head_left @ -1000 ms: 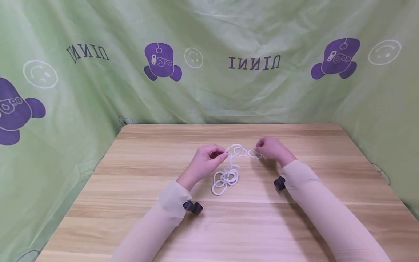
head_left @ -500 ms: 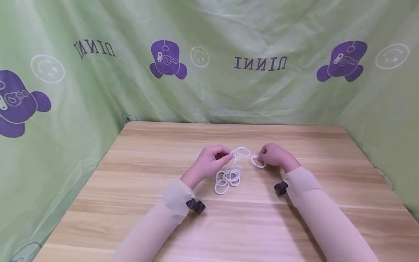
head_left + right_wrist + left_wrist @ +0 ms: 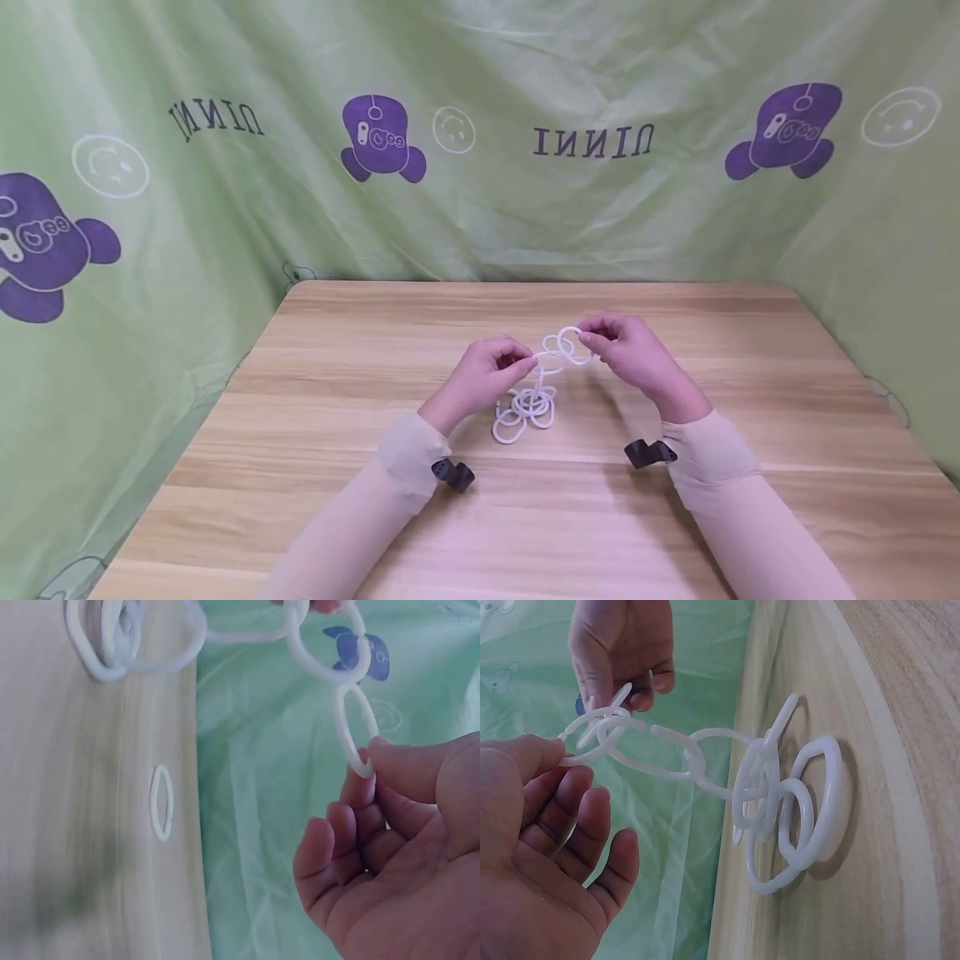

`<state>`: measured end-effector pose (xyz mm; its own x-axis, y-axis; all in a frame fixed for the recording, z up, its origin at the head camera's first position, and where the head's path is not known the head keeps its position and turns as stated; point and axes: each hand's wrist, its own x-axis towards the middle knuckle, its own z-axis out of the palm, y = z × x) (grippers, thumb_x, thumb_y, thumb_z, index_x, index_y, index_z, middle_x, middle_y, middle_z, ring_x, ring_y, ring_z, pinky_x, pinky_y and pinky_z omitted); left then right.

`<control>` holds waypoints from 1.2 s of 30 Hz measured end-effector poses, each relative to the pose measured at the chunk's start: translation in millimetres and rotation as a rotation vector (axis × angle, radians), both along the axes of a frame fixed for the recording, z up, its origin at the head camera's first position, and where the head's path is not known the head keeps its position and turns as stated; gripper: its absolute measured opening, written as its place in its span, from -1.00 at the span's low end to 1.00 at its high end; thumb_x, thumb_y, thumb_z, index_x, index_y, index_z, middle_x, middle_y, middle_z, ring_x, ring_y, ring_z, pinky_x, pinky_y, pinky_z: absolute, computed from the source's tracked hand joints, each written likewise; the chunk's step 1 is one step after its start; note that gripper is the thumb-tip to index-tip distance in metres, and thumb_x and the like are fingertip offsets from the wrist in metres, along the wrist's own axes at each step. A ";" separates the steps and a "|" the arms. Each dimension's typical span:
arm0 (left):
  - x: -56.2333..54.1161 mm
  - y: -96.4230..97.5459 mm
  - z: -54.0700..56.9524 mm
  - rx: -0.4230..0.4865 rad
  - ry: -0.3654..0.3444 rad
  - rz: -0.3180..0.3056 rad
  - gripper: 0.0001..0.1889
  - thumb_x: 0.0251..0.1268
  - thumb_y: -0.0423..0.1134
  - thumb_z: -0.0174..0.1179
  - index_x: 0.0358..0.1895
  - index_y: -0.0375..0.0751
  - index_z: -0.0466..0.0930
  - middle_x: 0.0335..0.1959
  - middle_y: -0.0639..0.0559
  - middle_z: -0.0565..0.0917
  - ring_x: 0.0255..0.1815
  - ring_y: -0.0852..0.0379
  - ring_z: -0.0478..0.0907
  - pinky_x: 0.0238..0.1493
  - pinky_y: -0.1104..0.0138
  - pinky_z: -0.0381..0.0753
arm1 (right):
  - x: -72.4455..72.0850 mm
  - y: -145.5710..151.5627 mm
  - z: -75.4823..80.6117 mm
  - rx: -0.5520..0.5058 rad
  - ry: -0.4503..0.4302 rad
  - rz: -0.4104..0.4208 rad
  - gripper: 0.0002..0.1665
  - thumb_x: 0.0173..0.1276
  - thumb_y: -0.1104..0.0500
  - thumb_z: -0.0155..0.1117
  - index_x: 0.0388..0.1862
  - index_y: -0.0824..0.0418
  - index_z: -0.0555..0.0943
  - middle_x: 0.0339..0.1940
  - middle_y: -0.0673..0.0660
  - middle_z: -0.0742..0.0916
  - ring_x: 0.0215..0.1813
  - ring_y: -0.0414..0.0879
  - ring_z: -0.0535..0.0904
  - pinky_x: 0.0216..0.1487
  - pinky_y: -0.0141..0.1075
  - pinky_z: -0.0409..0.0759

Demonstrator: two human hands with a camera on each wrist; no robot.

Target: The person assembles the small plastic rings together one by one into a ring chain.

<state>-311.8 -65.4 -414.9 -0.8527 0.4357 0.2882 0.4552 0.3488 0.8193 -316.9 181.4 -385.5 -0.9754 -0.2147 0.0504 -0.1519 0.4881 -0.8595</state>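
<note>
White oval plastic links form a chain, whose lower part lies heaped as a pile on the table. My left hand pinches an upper chain link between thumb and index finger, so part of the chain hangs from it down to the pile. To its right, my right hand pinches a single link by its lower end, thumb against index finger. In the right wrist view this link meets the bottom of a chain link. My other right fingers are loosely bent.
One loose link lies flat on the wooden table in the right wrist view. A green curtain with purple figures hangs behind the table. Small black cameras sit at both wrists.
My right hand has picked up a link from the table, turned, and brought it left to the chain. The left hand keeps its pinch, almost in place.
</note>
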 end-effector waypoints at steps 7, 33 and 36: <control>-0.5 -0.4 -2.0 0.000 0.013 -0.007 -0.87 0.36 -0.21 0.26 -0.21 -0.17 0.72 -0.39 0.13 0.62 -0.40 0.18 0.50 -0.36 0.36 0.53 | 5.8 -3.4 3.0 -0.081 0.033 -0.036 -0.72 0.48 0.14 0.17 -0.02 0.34 0.57 -0.19 0.18 0.62 -0.14 0.10 0.51 -0.18 -0.20 0.56; -2.4 3.0 -3.6 0.003 0.031 -0.023 -0.89 0.38 -0.22 0.25 -0.19 -0.17 0.70 -0.38 0.13 0.64 -0.40 0.19 0.49 -0.37 0.37 0.53 | 14.1 -24.8 -1.8 -0.161 0.062 -0.071 -0.69 0.47 0.11 0.18 -0.07 0.37 0.56 -0.22 0.25 0.61 -0.20 0.02 0.49 -0.27 -0.34 0.52; -2.3 2.9 -4.6 0.009 0.042 -0.019 -0.89 0.37 -0.24 0.25 -0.19 -0.18 0.70 -0.39 0.14 0.63 -0.41 0.19 0.49 -0.37 0.37 0.53 | 13.3 -25.1 -3.0 -0.151 0.074 -0.078 -0.70 0.47 0.11 0.19 -0.08 0.36 0.57 -0.24 0.21 0.61 -0.22 -0.01 0.49 -0.29 -0.35 0.52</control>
